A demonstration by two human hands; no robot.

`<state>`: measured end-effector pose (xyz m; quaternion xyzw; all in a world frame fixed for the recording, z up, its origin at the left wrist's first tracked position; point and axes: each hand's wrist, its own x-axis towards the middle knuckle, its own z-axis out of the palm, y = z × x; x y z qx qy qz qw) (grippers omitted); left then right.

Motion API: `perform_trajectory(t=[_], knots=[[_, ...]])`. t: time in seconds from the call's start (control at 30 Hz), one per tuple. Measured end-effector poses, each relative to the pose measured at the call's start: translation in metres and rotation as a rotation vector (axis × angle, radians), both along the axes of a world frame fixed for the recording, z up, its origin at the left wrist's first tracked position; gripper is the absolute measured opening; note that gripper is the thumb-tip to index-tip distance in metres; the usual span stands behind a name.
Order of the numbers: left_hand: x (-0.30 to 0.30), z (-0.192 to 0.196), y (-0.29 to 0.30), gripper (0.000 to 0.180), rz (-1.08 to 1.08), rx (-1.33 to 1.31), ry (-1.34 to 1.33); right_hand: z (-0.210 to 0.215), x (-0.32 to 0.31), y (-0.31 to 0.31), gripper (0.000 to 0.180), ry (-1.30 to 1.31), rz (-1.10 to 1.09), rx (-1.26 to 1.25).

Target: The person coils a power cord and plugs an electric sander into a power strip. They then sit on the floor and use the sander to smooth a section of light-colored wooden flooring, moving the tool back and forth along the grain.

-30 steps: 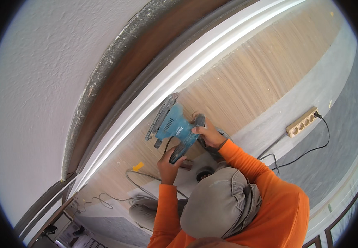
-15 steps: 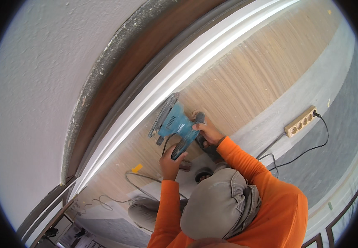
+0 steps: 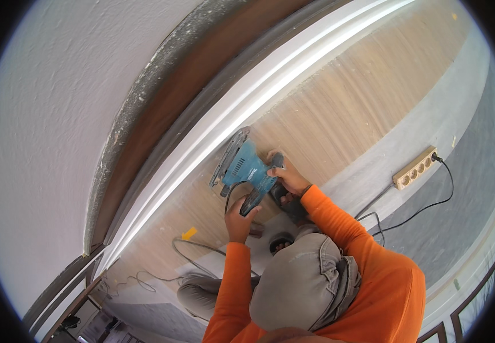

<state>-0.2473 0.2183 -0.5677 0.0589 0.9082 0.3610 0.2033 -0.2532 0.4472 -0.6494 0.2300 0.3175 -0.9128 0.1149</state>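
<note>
A blue electric sander [image 3: 247,164] is held in both my hands, turned on its side. Its flat base faces the long white painted moulding [image 3: 220,137] and lies along its edge; whether they touch I cannot tell. My left hand [image 3: 239,220] is wrapped round the dark rear handle, where the cord comes out. Round the dark front knob my right hand [image 3: 289,178] is closed, its thumb near the blue body. Below the tool is the wood-grain floor [image 3: 327,120]. Orange sleeves cover both my forearms.
To the right, a beige power strip [image 3: 415,170] with a black plug lies on grey sheeting [image 3: 447,188]. A cable [image 3: 199,244] loops over the floor at left, near a yellow arrow marker [image 3: 189,233]. Beyond the moulding are a brown band [image 3: 161,120] and a white textured surface [image 3: 58,114].
The sander and both my hands have shifted slightly to the right along the moulding. Both hands keep their hold on it.
</note>
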Motion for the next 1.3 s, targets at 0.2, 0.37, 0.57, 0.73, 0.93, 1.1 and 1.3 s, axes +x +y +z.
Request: perform_trajectory(t=[0.2,0.37,0.57,0.73,0.93,1.1,1.3], knots=[[0.001,0.001,0.0,0.045,0.018,-0.004,-0.04,-0.007,-0.003,-0.002,0.052,0.038,0.065,0.1],[0.001,-0.002,0.0,0.047,0.015,-0.008,-0.023,-0.01,0.001,-0.001,0.052,0.022,0.018,0.065],[-0.017,0.002,0.005,0.049,-0.06,0.004,0.051,0.004,-0.003,0.006,0.052,-0.022,-0.022,-0.083],[-0.005,0.001,0.008,0.048,-0.003,0.027,-0.055,-0.009,-0.002,0.005,0.054,0.009,0.052,-0.004],[-0.01,-0.007,0.0,0.048,-0.028,0.002,0.003,-0.002,-0.004,0.002,0.052,-0.023,0.003,-0.075],[-0.004,-0.008,0.004,0.048,-0.012,-0.009,-0.019,-0.009,-0.004,0.005,0.051,0.003,0.024,-0.031],[0.0,-0.011,0.002,0.047,0.027,0.022,-0.103,-0.012,-0.004,0.002,0.049,0.011,0.033,0.037]])
